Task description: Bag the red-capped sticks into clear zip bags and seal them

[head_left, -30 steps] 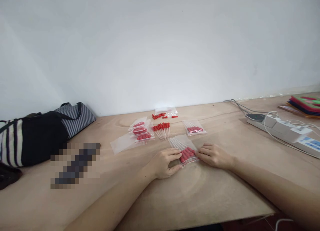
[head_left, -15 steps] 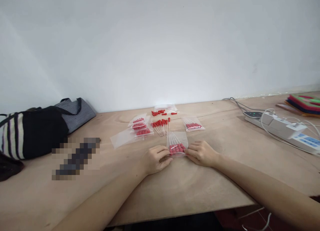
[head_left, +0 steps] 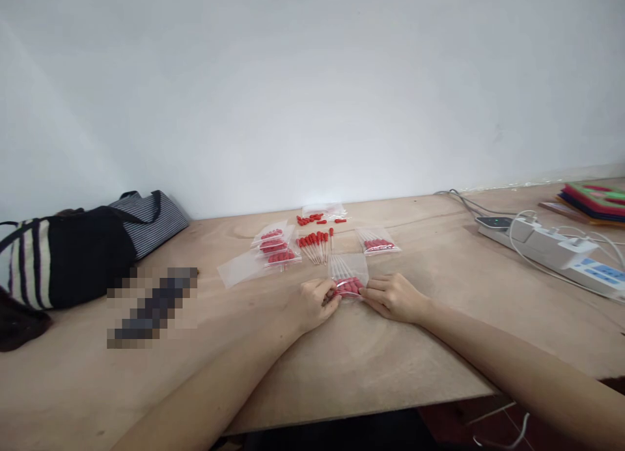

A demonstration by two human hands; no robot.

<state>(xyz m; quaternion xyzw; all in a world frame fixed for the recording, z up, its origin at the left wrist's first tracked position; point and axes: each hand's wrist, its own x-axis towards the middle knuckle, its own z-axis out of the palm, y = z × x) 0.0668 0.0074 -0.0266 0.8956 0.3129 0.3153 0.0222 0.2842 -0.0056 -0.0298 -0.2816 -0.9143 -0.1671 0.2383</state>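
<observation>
A small clear zip bag [head_left: 349,267] lies in front of me, holding several droppers with red bulbs toward its near edge. My left hand [head_left: 315,306] pinches the near left corner of this bag. At the near right corner, my right hand [head_left: 394,299] has its fingers closed on the bag's edge. Just beyond are several loose red-bulbed droppers [head_left: 317,246], fanned side by side. To their left, filled bags [head_left: 280,256] overlap in a stack, and another filled bag [head_left: 377,241] lies to the right.
Loose red bulbs [head_left: 310,220] and clear plastic [head_left: 325,210] lie near the wall. A white power strip [head_left: 551,246] with cables is at right, near coloured sheets [head_left: 593,200]. Black and striped bags [head_left: 88,256] and a pixelated dark object [head_left: 153,308] occupy the left of the wooden table [head_left: 371,379].
My left fingers have curled into a tighter pinch at the bag's corner. The bag's near edge now looks raised and bent. My right hand has barely moved.
</observation>
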